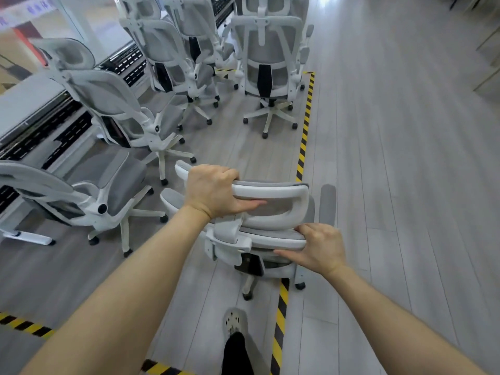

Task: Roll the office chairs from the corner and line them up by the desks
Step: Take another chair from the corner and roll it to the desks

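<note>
Grey plank floor [405, 158], open area, yellow-black hazard tape [305, 125] running away ahead of the hands. Far left of the left hand: desks [24, 104], pale tops with black perforated panels beneath. Between the desks and the hands: parked chairs [108, 104], white frame, grey mesh. Count: two close to the left of the left hand, two more crowded further ahead on the left, one standing apart ahead by the tape. Five clear; any more behind them cannot be told. Left hand [213, 190]: fingers curled over the top bar of the headrest [273, 190], thumb underneath, a full grip. The held chair [251, 266] is directly under both hands, seen from behind and above, with its castors straddling the tape. That makes six chairs in all. Right hand [322, 247]: lower and nearer than the left, fingers wrapped over the upper edge of the backrest [270, 236], thumb below. One shoe [234, 320] below and between the hands. Step, as judged: one chair is mid-roll toward the row, not yet placed. Next move likely calls for an even two-handed push, then a swing left toward the desks into the line, keeping clear of the nearest parked base left of the left hand
</note>
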The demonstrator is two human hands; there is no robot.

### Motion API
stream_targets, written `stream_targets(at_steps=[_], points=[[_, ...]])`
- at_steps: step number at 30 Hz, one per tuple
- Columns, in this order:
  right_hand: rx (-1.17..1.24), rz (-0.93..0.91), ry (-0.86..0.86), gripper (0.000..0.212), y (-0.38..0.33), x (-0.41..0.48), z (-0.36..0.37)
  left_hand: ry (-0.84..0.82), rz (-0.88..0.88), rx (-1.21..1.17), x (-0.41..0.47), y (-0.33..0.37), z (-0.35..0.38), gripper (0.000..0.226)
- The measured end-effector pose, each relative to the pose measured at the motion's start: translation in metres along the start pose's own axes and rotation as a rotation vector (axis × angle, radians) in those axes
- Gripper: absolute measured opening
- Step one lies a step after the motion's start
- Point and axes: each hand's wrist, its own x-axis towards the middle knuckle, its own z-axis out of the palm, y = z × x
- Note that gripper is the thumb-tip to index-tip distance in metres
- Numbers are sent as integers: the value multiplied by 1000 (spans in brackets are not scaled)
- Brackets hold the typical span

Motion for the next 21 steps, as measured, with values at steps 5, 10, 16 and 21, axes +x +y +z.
stream_targets(at_steps=[5, 10, 16, 21], points=[[-41, 35, 4, 78, -1, 83, 36, -30, 14, -8, 50, -69, 48, 84], [-95, 135, -30, 81, -5, 166, 71, -44, 19, -38, 103, -132, 95, 86], [-85, 189, -95, 87, 3, 260, 104, -35, 15, -60, 161, -198, 149, 87], [-107, 190, -51, 87, 25, 336, 138, 12, 22, -84, 216, -244, 203, 86]])
